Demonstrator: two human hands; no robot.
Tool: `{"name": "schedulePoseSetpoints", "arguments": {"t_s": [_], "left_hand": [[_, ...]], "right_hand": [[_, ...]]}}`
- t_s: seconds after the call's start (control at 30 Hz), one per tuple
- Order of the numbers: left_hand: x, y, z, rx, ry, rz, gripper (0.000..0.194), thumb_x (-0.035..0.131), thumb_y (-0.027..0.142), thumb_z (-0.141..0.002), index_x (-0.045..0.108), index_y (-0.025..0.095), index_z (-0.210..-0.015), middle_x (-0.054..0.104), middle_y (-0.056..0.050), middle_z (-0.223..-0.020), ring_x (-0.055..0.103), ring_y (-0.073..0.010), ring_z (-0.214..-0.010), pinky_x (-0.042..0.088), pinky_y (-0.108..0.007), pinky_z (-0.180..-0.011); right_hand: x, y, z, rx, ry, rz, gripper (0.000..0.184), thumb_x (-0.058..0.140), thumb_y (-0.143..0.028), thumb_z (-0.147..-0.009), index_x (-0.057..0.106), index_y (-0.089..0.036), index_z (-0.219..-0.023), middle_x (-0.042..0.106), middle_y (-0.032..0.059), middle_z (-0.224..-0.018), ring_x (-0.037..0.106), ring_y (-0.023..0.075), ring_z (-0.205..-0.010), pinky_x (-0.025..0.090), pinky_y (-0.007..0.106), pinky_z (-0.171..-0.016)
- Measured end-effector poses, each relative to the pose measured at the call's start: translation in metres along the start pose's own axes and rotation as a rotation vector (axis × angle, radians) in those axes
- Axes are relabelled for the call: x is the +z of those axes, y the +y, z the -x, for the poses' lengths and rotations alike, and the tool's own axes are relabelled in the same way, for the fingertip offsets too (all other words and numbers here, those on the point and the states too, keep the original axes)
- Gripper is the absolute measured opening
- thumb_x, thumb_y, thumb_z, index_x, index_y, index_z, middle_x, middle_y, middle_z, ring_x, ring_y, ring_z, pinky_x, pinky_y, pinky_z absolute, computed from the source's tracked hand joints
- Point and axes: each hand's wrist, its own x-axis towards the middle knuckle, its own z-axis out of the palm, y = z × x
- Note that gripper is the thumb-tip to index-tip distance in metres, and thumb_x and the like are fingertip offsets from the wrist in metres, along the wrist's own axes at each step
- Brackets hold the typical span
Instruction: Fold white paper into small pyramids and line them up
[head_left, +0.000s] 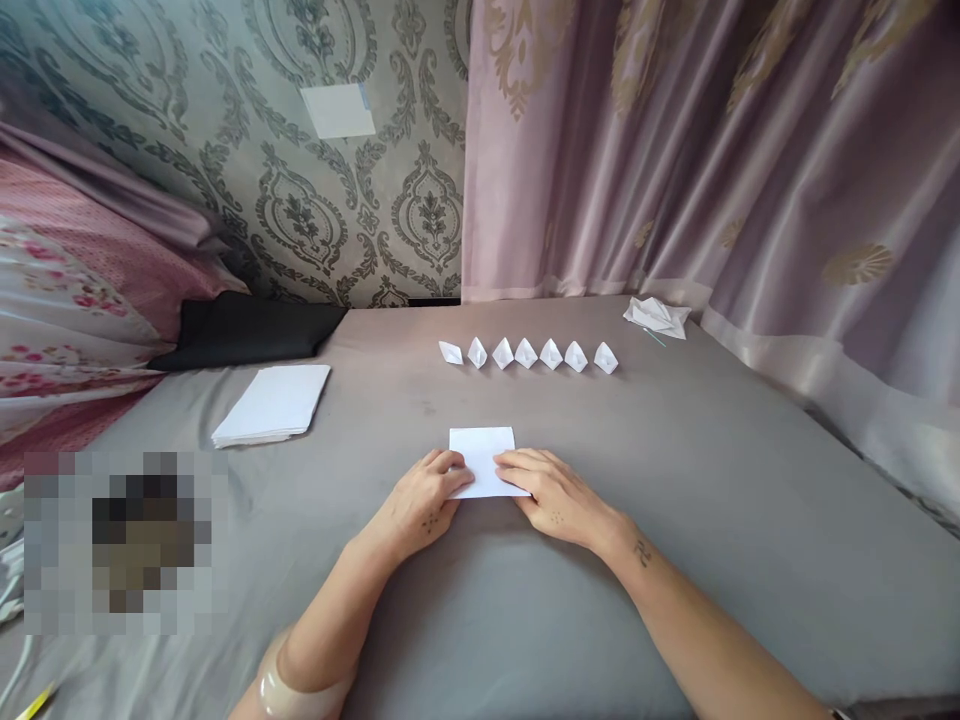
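A white sheet of paper (484,455), folded to a small rectangle, lies in front of me on the grey cloth. At its left edge, my left hand (427,500) holds it with curled fingers, the thumb side on the paper. My right hand (559,495) has its fingers over the right part of the sheet, with the thumb low beside the near corner. Both hands touch the near half of the paper. Beyond them stand several small folded paper boats (551,354) in a row. The leftmost folded piece (451,352) looks flatter than the others.
A stack of white paper (274,403) lies at left, before a black folded cloth (247,330). Crumpled white paper (656,316) and a thin greenish stick (655,338) sit at the far right. Pink curtains (585,150) hang behind. A yellow object (36,702) is at lower left.
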Motion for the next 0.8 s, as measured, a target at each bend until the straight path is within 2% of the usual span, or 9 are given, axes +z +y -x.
{"name": "schedulePoseSetpoints", "arguments": {"t_s": [0.13,0.27,0.37,0.5,0.63,0.8], "left_hand": [[0.002,0.0,-0.002,-0.075,0.049,0.069,0.033,0.046,0.012,-0.085,0.068,0.02,-0.107,0.061,-0.008,-0.112,0.054,-0.0222,-0.1,0.048,-0.033,-0.086],[0.002,0.005,-0.007,-0.336,0.165,0.18,0.023,0.051,0.028,-0.089,0.073,0.021,-0.089,0.062,-0.008,-0.1,0.054,-0.0226,-0.097,0.048,-0.032,-0.083],[0.004,0.007,-0.011,-0.456,0.215,0.177,0.022,0.055,0.032,-0.087,0.073,0.018,-0.084,0.061,-0.009,-0.1,0.052,-0.024,-0.098,0.047,-0.034,-0.084],[0.01,0.004,-0.016,-0.538,0.254,0.148,0.027,0.058,0.037,-0.085,0.069,0.016,-0.074,0.059,-0.01,-0.103,0.049,-0.0254,-0.097,0.044,-0.038,-0.089],[0.018,-0.004,-0.019,-0.591,0.291,0.109,0.028,0.056,0.038,-0.086,0.069,0.017,-0.074,0.059,-0.01,-0.105,0.047,-0.0264,-0.096,0.042,-0.041,-0.09],[0.024,-0.01,-0.02,-0.586,0.316,0.059,0.03,0.052,0.038,-0.088,0.069,0.018,-0.074,0.059,-0.01,-0.106,0.047,-0.0269,-0.093,0.041,-0.042,-0.085]], "right_hand": [[-0.001,-0.001,-0.002,0.032,-0.002,-0.013,0.034,0.052,-0.011,-0.086,0.064,-0.023,-0.116,0.06,0.0052,-0.129,0.055,0.0227,-0.117,0.045,0.04,-0.099],[0.0,-0.003,-0.007,0.184,0.075,-0.072,0.021,0.052,-0.025,-0.091,0.068,-0.024,-0.104,0.064,0.0044,-0.116,0.057,0.0213,-0.105,0.05,0.036,-0.086],[0.004,-0.003,-0.012,0.276,0.155,-0.103,0.024,0.049,-0.03,-0.093,0.071,-0.023,-0.087,0.065,0.0051,-0.108,0.057,0.0209,-0.1,0.05,0.034,-0.083],[0.012,-0.002,-0.018,0.378,0.248,-0.103,0.033,0.049,-0.034,-0.093,0.067,-0.021,-0.068,0.066,0.0067,-0.102,0.059,0.0213,-0.096,0.049,0.034,-0.084],[0.017,0.0,-0.022,0.467,0.297,-0.101,0.034,0.048,-0.036,-0.092,0.064,-0.02,-0.067,0.065,0.0068,-0.099,0.06,0.0206,-0.093,0.047,0.033,-0.084],[0.022,0.003,-0.022,0.547,0.342,-0.054,0.03,0.05,-0.034,-0.089,0.057,-0.02,-0.064,0.061,0.0079,-0.1,0.06,0.0202,-0.088,0.046,0.033,-0.081]]}}
